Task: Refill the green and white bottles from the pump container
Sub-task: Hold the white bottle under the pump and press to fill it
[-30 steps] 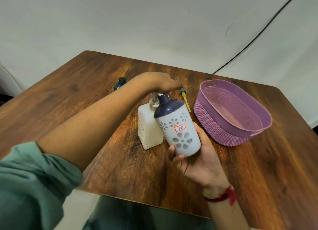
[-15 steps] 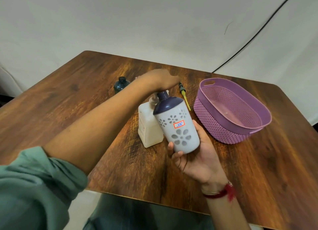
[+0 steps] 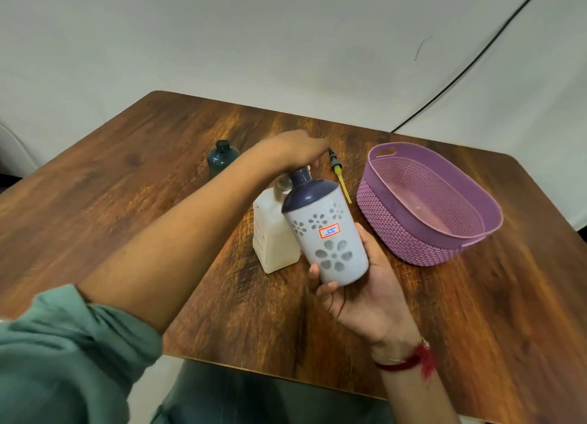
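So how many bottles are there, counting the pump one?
3. The green bottle stands on the table at the back left; the pump container stands mid-table under the left hand; the white bottle is tilted in the right hand. None seems hidden.

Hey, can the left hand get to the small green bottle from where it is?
Probably yes. The green bottle stands just beyond the left forearm, with nothing between it and the left hand, which is over the pump container; the right hand holds the white bottle.
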